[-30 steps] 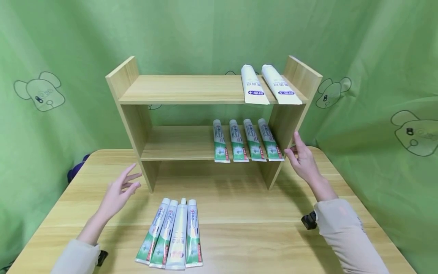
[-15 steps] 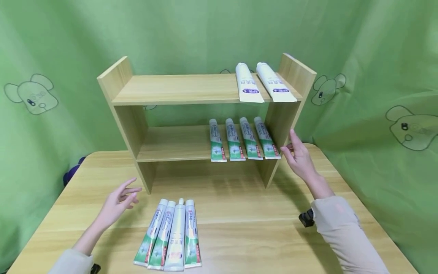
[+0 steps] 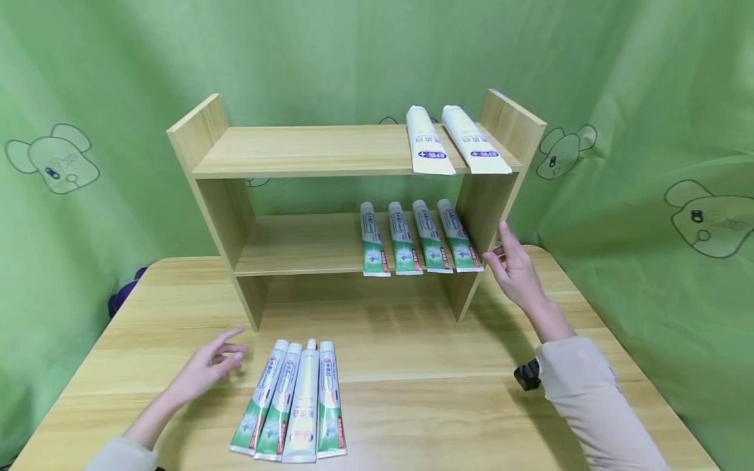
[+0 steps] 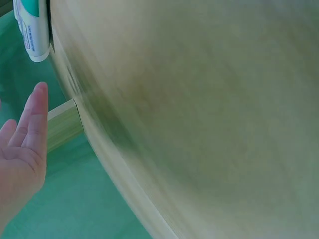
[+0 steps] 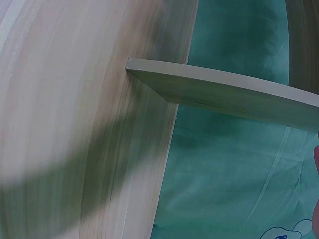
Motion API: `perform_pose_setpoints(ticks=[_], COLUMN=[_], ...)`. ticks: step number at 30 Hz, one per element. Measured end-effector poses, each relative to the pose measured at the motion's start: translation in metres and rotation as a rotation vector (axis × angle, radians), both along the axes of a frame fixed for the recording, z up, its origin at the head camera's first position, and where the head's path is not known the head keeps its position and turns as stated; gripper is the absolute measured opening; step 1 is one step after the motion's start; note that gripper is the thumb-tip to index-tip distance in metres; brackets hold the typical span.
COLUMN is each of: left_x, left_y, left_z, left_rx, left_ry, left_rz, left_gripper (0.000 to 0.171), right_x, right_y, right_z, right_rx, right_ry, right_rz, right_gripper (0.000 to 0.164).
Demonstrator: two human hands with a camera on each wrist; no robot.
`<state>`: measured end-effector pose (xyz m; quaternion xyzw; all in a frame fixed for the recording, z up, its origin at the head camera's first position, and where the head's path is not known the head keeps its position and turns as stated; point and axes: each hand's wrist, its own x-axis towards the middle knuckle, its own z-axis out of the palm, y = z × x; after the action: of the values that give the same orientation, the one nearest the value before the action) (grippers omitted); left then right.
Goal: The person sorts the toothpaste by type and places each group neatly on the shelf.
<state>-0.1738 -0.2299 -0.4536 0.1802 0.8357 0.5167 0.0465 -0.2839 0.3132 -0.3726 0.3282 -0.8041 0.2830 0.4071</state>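
My left hand point(image 3: 212, 366) hovers over the table, left of a fanned group of toothpaste tubes, fingers loosely spread and holding nothing. That group has three green-and-white tubes point(image 3: 331, 402) and one pale white tube point(image 3: 303, 405) among them. In the left wrist view, the palm point(image 4: 25, 159) shows, with the cap end of a tube point(image 4: 34, 35) above the fingertips. My right hand point(image 3: 517, 271) is by the right side panel point(image 3: 489, 196) of a wooden shelf, index finger extended, grasping nothing; contact with the panel is unclear. The right wrist view barely catches that hand at its edge.
The two-tier shelf point(image 3: 306, 169) stands at the back of the wooden table point(image 3: 412, 418). Two white tubes point(image 3: 428, 140) lie on its top board, at the right. Several green-and-white tubes point(image 3: 403, 239) line the right half of the lower board. A green curtain point(image 3: 330, 59) hangs behind.
My left hand has come down toward the table, closer to the fanned tubes. The right hand stays by the shelf panel. The head view has shifted slightly; the tubes keep their places.
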Motion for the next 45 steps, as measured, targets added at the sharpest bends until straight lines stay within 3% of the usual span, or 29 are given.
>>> perform_pose_setpoints(ticks=[8, 16, 22, 26, 31, 38, 45], left_x=[-0.001, 0.002, 0.003, 0.000, 0.001, 0.005, 0.011], left_y=[-0.001, 0.000, 0.003, 0.007, 0.008, 0.014, 0.019], left_z=[-0.004, -0.004, -0.010, -0.011, -0.008, -0.004, -0.004], left_rx=[-0.020, -0.052, -0.077, -0.079, -0.070, -0.029, -0.023], left_ry=[-0.019, -0.115, -0.151, -0.158, -0.176, -0.285, -0.296], left_rz=[-0.080, -0.131, -0.120, -0.116, -0.125, -0.073, -0.047], left_gripper=[0.056, 0.056, 0.056, 0.056, 0.058, 0.063, 0.067], right_x=[0.003, 0.001, 0.007, 0.008, 0.004, 0.003, 0.004], right_y=[0.002, 0.000, -0.001, 0.000, -0.003, -0.005, -0.004], right_z=[-0.001, 0.001, 0.001, 0.001, 0.000, 0.001, 0.000], right_rx=[0.023, 0.039, 0.043, 0.042, 0.038, 0.008, 0.022], right_ry=[0.008, 0.000, -0.039, -0.010, 0.015, 0.025, -0.007], right_rz=[-0.041, -0.063, -0.138, -0.182, -0.176, -0.160, -0.167], right_gripper=[0.060, 0.060, 0.061, 0.062, 0.061, 0.060, 0.062])
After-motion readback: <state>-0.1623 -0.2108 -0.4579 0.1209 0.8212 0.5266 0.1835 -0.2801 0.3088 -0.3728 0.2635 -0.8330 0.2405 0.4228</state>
